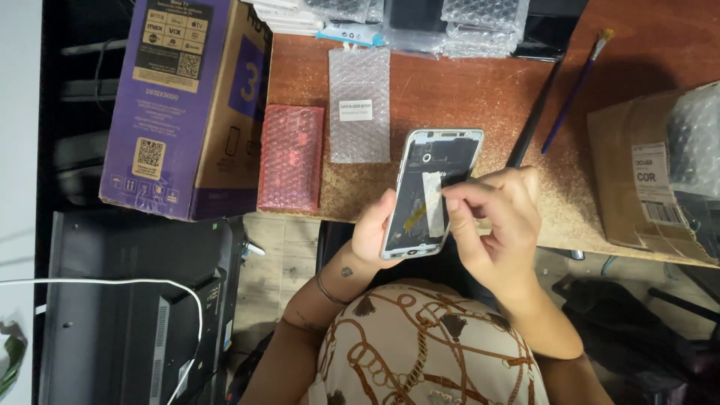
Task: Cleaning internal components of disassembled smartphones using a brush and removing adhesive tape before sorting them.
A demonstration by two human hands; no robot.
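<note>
- while the left hand [373,232] grips the opened phone frame [431,191] above the tabletop [480,97] edge, its back is already off.
- right hand [495,217] fingertips pinch something at the pale tape strip [433,201], not yet removed.

Worn brown table [480,97], red bubble-wrap pouch [291,157], clear bubble-wrap pouch [360,105], brush [576,88], cardboard box [637,180]

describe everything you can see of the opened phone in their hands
The opened phone is a slim rectangular body with a pale silver-white frame and rounded corners, its back cover off, showing a dark interior. A pale strip of tape or ribbon runs down the middle, with a yellowish bit beside it. It is tilted, top end away, held over the wooden desk's edge. The left hand cradles its lower left edge; the right hand pinches at the strip with its fingertips.
</note>
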